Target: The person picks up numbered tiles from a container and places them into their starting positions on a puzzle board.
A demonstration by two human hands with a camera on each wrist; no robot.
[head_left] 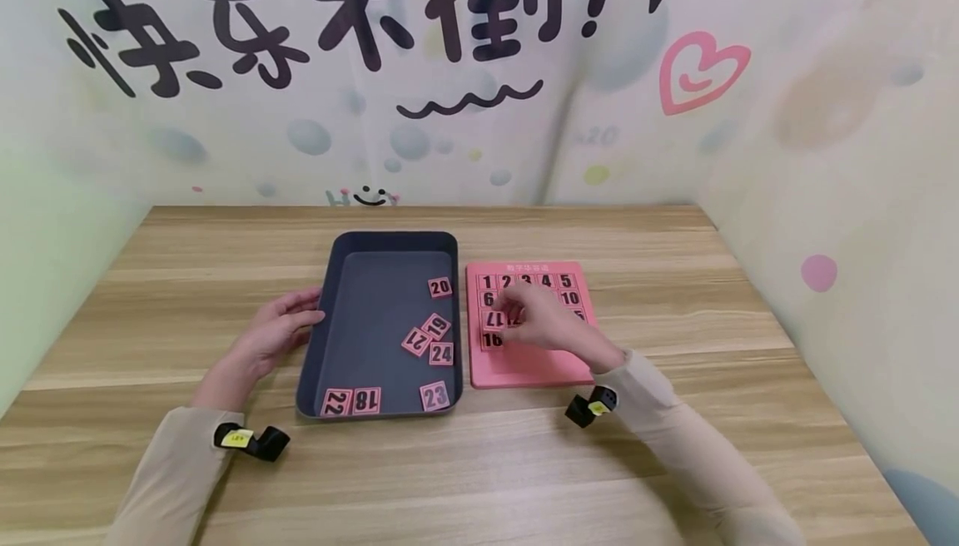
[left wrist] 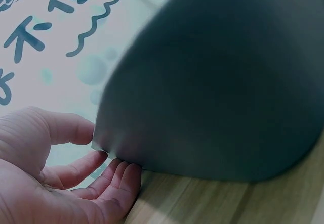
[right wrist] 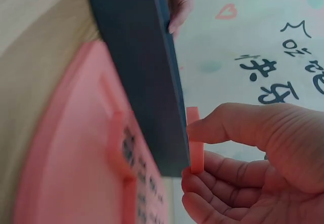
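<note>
My right hand (head_left: 543, 317) pinches a pink number tile (right wrist: 195, 140) between thumb and fingers, over the left part of the pink number board (head_left: 535, 369). This tile reads 17 and appears upside down in the head view. Tiles in the board's upper rows run from 1, with the 16 tile (head_left: 492, 341) starting the fourth row; my hand hides several of them. At the left side of the dark tray (head_left: 360, 296), my left hand (head_left: 280, 325) holds the rim, thumb at its top edge and fingers against the outer wall (left wrist: 202, 133).
Loose tiles lie in the tray: the 20 tile (head_left: 439, 287) far right, 19, 21 and 24 below it, the 23 tile (head_left: 434, 397) in the near right corner, and 22 and 18 near left. Tray and board stand side by side on a wooden table (head_left: 479, 479) against a printed wall.
</note>
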